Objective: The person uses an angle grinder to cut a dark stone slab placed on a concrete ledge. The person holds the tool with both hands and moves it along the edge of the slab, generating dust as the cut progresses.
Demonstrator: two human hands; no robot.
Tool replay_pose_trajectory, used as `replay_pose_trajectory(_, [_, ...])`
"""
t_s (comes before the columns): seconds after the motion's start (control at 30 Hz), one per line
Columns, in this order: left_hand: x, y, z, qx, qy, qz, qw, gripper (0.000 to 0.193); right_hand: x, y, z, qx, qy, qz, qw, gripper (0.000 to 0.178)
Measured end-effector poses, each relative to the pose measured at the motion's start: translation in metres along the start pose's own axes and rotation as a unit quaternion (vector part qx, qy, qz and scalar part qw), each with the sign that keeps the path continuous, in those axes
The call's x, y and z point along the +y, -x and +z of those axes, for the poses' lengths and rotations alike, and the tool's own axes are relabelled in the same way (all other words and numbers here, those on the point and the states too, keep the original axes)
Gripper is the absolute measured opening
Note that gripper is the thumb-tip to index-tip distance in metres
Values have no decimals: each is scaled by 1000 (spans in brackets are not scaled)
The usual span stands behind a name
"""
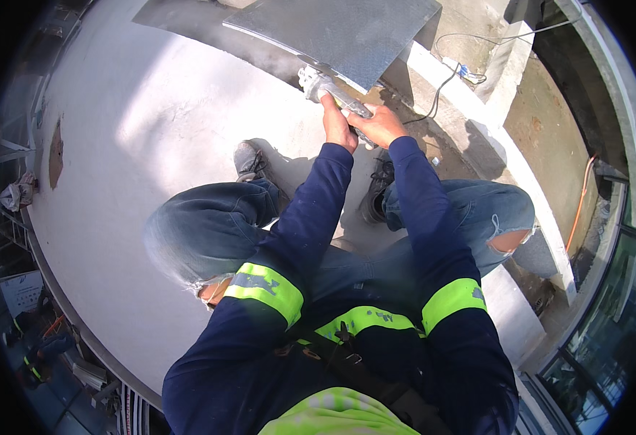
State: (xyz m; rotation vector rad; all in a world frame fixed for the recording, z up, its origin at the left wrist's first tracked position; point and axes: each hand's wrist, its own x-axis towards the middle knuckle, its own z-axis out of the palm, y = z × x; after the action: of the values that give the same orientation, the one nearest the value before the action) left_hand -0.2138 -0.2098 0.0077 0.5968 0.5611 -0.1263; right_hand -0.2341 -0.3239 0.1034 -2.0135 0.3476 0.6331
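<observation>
Hands first: your left hand (337, 125) and right hand (381, 125) both close around the grey handheld angle grinder (330, 90), its head at the near edge of the dark grey textured metal plate (336, 32). No finished cut shows beside that edge yet.

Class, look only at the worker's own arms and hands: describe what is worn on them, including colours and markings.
Both arms wear long dark navy sleeves. Each upper sleeve carries a fluorescent yellow-green band with a grey reflective patch. The left hand and right hand are bare, without gloves.
</observation>
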Motion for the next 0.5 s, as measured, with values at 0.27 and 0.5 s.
replay_pose_trajectory(0.27, [4,-11,0,8,-7,-21,1000,74,-3,-11,-1,-17,-10,6,1000,84])
replay_pose_trajectory(0.5, [3,-15,-3,-3,-15,0,1000,77,-1,-13,1,-21,-18,4,1000,81])
